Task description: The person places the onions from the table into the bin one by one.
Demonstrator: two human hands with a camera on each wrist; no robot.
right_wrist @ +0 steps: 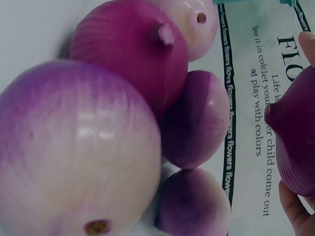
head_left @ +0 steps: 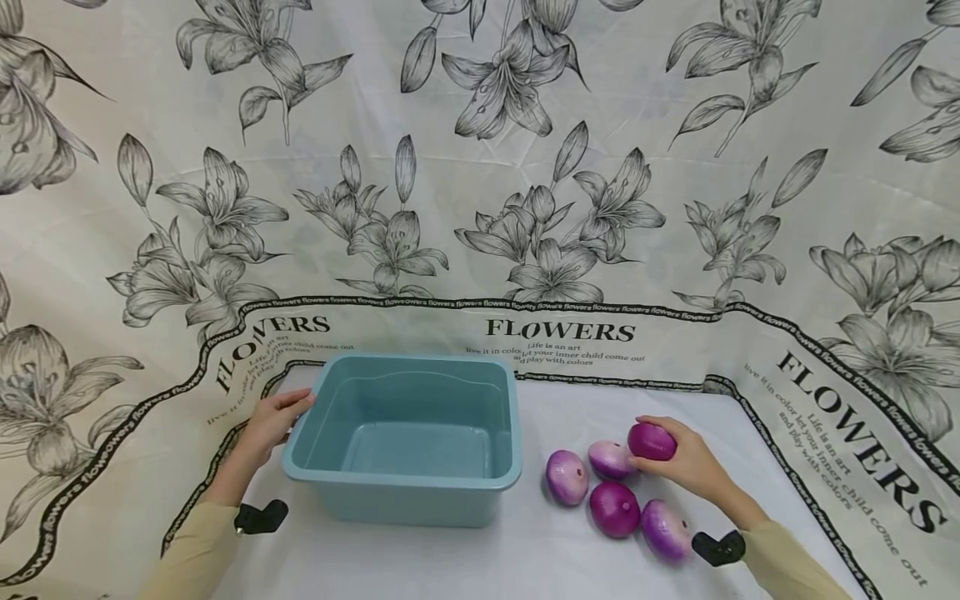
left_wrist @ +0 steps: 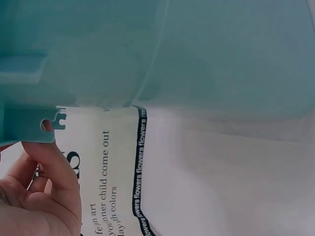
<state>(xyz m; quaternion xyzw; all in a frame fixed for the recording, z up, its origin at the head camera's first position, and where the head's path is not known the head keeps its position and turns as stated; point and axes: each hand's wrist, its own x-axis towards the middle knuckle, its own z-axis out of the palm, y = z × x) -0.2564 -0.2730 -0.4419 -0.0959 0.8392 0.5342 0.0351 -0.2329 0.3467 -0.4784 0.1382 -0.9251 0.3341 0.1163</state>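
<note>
A teal plastic basin (head_left: pixel 405 500) stands left of centre on the white cloth. My left hand (head_left: pixel 275 419) holds its left rim; the left wrist view shows the fingers (left_wrist: pixel 54 164) at the rim's underside, beside a small hole. On the right, my right hand (head_left: pixel 686 454) grips a dark purple red onion (head_left: pixel 651 442), its pointed tip showing in the right wrist view. Close by lie more onions: a white-and-purple one (head_left: pixel 566 477), another pale one (head_left: pixel 609 459), a deep magenta one (head_left: pixel 615 509) and a purple-white one (head_left: pixel 665 530) nearest the wrist.
A white cloth with black flower prints hangs behind and folds up at both sides. Its lettered black border (head_left: pixel 622 383) runs along the back of the white surface (head_left: pixel 525 558). The basin's right wall faces the onion group across a short gap.
</note>
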